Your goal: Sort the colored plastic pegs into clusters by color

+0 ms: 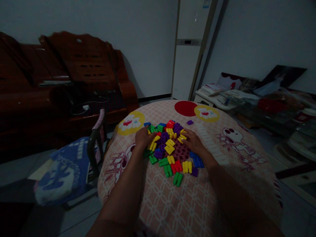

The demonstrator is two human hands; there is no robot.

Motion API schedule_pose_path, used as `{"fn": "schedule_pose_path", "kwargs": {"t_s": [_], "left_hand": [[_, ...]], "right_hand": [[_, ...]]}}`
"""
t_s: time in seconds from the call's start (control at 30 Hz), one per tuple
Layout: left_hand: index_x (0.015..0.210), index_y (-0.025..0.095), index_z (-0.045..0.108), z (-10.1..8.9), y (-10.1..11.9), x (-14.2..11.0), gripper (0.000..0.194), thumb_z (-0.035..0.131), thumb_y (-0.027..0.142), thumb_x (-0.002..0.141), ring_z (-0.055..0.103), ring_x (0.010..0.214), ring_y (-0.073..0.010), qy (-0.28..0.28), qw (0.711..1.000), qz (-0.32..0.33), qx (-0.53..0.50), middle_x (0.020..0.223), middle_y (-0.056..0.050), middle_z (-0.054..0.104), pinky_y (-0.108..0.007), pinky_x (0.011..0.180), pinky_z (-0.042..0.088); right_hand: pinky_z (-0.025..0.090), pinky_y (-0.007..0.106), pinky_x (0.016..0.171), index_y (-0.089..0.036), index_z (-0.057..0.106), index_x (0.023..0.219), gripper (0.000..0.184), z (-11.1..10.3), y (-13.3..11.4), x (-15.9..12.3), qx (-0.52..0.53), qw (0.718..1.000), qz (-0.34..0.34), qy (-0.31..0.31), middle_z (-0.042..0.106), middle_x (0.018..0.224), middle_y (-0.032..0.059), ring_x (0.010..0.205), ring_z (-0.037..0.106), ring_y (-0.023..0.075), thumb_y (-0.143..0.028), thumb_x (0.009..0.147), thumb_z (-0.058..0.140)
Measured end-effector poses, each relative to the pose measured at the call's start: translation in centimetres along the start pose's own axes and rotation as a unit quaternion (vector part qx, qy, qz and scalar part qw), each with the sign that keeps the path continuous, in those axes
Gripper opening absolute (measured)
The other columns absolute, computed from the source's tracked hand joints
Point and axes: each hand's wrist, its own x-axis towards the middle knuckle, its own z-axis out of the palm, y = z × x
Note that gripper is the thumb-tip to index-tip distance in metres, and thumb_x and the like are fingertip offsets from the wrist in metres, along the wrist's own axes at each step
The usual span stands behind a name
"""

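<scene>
A heap of toy building blocks (170,146) in red, yellow, green, blue and purple lies on the round table, each block made of joined rounded bars. My left hand (143,138) rests against the heap's left side, fingers stretched over green and yellow blocks. At the right side, the fingers of my right hand (194,141) are apart and touch a yellow block (182,137). Between the hands, a brownish-pink lattice piece (181,151) shows partly under the heap. Loose blocks lie nearer to me, among them a green block (178,179) and a yellow block (187,167).
A patterned cloth (172,210) covers the table. One purple block (190,122) lies apart at the back. To the left stand a chair with a blue cover (66,168) and a wooden sofa (86,69). Papers (212,89) and other items crowd the furniture at right.
</scene>
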Motion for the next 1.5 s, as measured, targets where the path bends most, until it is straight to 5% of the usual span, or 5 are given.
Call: {"fn": "schedule_pose_path", "kwargs": {"t_s": [0.13,0.23,0.43,0.67,1.5], "left_hand": [[0.136,0.018,0.065,0.1,1.4,-0.3,0.056,0.066,0.042,0.085,0.062,0.128,-0.0313,-0.082,0.992,0.060,-0.079,0.137,-0.012,0.067,-0.040,0.109,0.046],[0.129,0.018,0.070,0.1,2.4,-0.7,0.049,0.064,0.041,0.085,0.066,0.120,-0.0272,-0.109,0.970,0.117,-0.184,0.131,-0.009,0.071,-0.035,0.105,0.050],[0.113,0.015,0.077,-0.1,0.9,-0.4,0.039,0.057,0.036,0.087,0.072,0.103,-0.0247,0.008,0.973,-0.018,-0.231,0.111,-0.009,0.078,-0.032,0.092,0.055],[0.107,0.017,0.079,-0.2,0.8,-0.3,0.035,0.058,0.033,0.085,0.072,0.102,-0.0260,-0.043,0.991,-0.010,-0.129,0.110,-0.010,0.079,-0.033,0.091,0.053],[0.106,0.022,0.080,-0.2,1.1,-0.5,0.034,0.055,0.035,0.086,0.071,0.101,-0.0253,-0.048,0.996,0.010,-0.076,0.111,-0.007,0.079,-0.033,0.093,0.052]], "right_hand": [[0.050,0.047,0.104,-0.022,0.077,0.088,0.019,-1.2,-0.2,-0.2,0.056,0.997,0.050,0.020,0.065,0.136,0.0128,0.124,0.061,0.0303,-0.025,0.070,0.074],[0.056,0.040,0.087,-0.019,0.075,0.080,0.021,-2.8,0.4,-0.4,0.117,0.983,0.129,0.063,0.074,0.116,0.0116,0.100,0.070,0.0270,-0.031,0.063,0.076],[0.050,0.031,0.062,-0.016,0.075,0.076,0.027,-6.5,3.1,-1.0,0.072,0.925,0.314,0.200,0.073,0.070,0.0045,0.066,0.067,0.0219,-0.034,0.055,0.075],[0.045,0.028,0.063,-0.018,0.077,0.071,0.017,-8.1,4.1,-1.6,-0.089,0.935,0.304,0.161,0.075,0.071,0.0056,0.068,0.066,0.0205,-0.028,0.058,0.074],[0.043,0.029,0.061,-0.024,0.083,0.089,0.029,-7.7,4.8,-1.8,-0.174,0.895,0.360,0.196,0.078,0.086,0.0072,0.072,0.065,0.0219,-0.041,0.069,0.070]]}}
